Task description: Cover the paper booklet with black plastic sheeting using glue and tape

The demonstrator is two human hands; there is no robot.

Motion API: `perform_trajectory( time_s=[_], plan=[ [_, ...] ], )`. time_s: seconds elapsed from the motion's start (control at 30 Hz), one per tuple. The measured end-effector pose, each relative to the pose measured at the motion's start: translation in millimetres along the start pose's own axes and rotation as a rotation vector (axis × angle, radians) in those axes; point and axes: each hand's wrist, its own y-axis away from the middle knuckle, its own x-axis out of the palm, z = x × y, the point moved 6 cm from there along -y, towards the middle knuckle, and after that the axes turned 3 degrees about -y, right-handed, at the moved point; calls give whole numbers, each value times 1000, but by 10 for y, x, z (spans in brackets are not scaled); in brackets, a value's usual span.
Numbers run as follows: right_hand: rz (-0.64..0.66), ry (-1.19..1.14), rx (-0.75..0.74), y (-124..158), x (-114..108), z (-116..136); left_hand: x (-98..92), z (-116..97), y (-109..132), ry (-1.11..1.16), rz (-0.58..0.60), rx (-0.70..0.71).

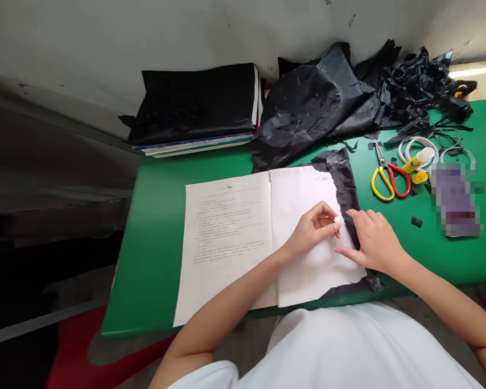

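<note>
An open booklet (227, 232) lies on the green table (157, 216), its left page printed. Over its right side lies a white torn-edged sheet (303, 200) on a black plastic sheet (342, 167). My left hand (314, 229) rests on the white sheet with fingers curled, pinching at its right edge. Beside it, my right hand (375, 240) lies flat, fingers stretched out, pressing where the white sheet's edge meets the black plastic.
Scissors with red and yellow handles (389, 181) and a glue stick (419, 161) lie at the right, by white rings (419, 143) and a blurred object (456, 200). Crumpled black plastic (328, 100) is heaped at the back. A stack of books under black sheet (198, 108) sits back left.
</note>
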Motion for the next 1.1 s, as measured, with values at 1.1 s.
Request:
perform_trajectory(
  time_s=[1.1],
  plan=[
    [-35,-511,277,383,-136,-124,277,150,95,-433,102,191]
  ],
)
